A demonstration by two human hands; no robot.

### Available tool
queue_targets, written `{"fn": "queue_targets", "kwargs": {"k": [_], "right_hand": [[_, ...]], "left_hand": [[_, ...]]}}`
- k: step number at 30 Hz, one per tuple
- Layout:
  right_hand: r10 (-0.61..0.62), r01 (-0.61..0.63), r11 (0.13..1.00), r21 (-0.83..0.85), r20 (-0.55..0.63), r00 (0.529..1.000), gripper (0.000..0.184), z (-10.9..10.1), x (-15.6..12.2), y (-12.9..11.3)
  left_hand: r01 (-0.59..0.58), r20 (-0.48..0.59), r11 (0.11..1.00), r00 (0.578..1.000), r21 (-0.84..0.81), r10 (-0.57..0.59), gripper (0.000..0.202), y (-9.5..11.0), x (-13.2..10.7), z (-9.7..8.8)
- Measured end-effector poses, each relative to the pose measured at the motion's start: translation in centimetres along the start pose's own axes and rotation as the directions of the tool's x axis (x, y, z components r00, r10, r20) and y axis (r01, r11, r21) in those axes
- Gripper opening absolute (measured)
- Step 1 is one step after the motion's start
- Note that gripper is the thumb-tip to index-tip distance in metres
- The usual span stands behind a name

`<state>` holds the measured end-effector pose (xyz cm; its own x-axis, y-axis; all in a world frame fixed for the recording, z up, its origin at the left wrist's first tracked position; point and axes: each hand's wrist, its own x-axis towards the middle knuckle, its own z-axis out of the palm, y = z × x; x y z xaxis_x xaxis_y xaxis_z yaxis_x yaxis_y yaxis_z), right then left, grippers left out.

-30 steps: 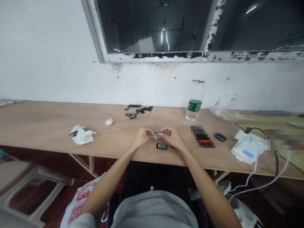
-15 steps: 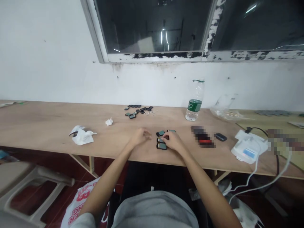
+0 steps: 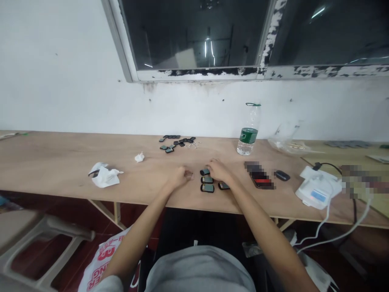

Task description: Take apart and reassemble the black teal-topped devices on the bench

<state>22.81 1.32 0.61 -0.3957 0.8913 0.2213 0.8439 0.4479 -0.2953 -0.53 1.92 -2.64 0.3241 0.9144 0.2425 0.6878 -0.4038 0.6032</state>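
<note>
Three small black-rimmed pieces with grey-green faces, like little screens, lie in a column on the table before me. My right hand (image 3: 219,169) is at the top piece (image 3: 205,172), its bent fingertips on that piece's upper right edge. Below lie the middle piece (image 3: 207,179) and the bottom piece (image 3: 207,187). Another black-rimmed piece (image 3: 223,185) shows partly beside my right wrist. To the left of the column my left hand (image 3: 181,177) rests with curled fingers pressed together; whatever they may hold is too small to make out.
More black pieces (image 3: 169,149) and small pale bits (image 3: 192,145) lie near the wall. A water bottle (image 3: 247,136), a blurred-out phone-like object (image 3: 259,175), a dark oval object (image 3: 282,175) and a white box with cables (image 3: 317,188) stand right. Crumpled tissues (image 3: 105,176) lie left.
My right hand has moved up from the middle piece to the top one. The middle piece sits straighter. My left fingers have curled in and lowered slightly.
</note>
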Motion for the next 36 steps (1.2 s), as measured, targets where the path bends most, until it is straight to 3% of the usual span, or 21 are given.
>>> {"fn": "queue_targets", "kwargs": {"k": [5,11,18,22,26,32,36], "right_hand": [[0.027,-0.028,1.0,0.009,0.061,0.998,0.015,0.0,1.7,0.9],[0.044,-0.044,0.995,0.09,0.0,0.999,0.012,0.2,1.4,1.4],[0.157,-0.027,0.882,0.47,-0.24,0.958,0.016,-0.5,-0.3,0.5],[0.172,0.013,0.825,0.566,-0.273,0.947,0.021,-0.7,-1.8,-0.3],[0.203,0.006,0.762,0.648,-0.247,0.948,0.022,-1.2,-2.6,-1.1],[0.239,-0.046,0.667,0.743,-0.156,0.958,0.02,-1.5,-3.1,-1.5],[0.218,-0.027,0.641,0.767,-0.149,0.965,0.022,-1.0,-3.4,-1.3]], "left_hand": [[-0.02,0.021,0.997,1.0,0.068,0.019,0.02,0.3,-0.1,0.0],[-0.078,0.01,0.994,0.997,0.076,0.078,0.012,0.9,0.0,-0.1],[-0.314,-0.14,0.949,0.942,-0.033,0.307,0.019,3.3,-0.5,-1.0],[-0.374,-0.187,0.925,0.916,-0.073,0.356,0.021,4.5,-0.8,-0.9],[-0.38,-0.186,0.922,0.913,-0.07,0.362,0.023,5.3,-1.1,-0.8],[-0.312,-0.153,0.947,0.942,-0.073,0.298,0.023,6.0,-1.5,-1.0],[-0.265,-0.175,0.945,0.957,-0.194,0.232,0.018,6.1,-1.7,-0.7]]}}
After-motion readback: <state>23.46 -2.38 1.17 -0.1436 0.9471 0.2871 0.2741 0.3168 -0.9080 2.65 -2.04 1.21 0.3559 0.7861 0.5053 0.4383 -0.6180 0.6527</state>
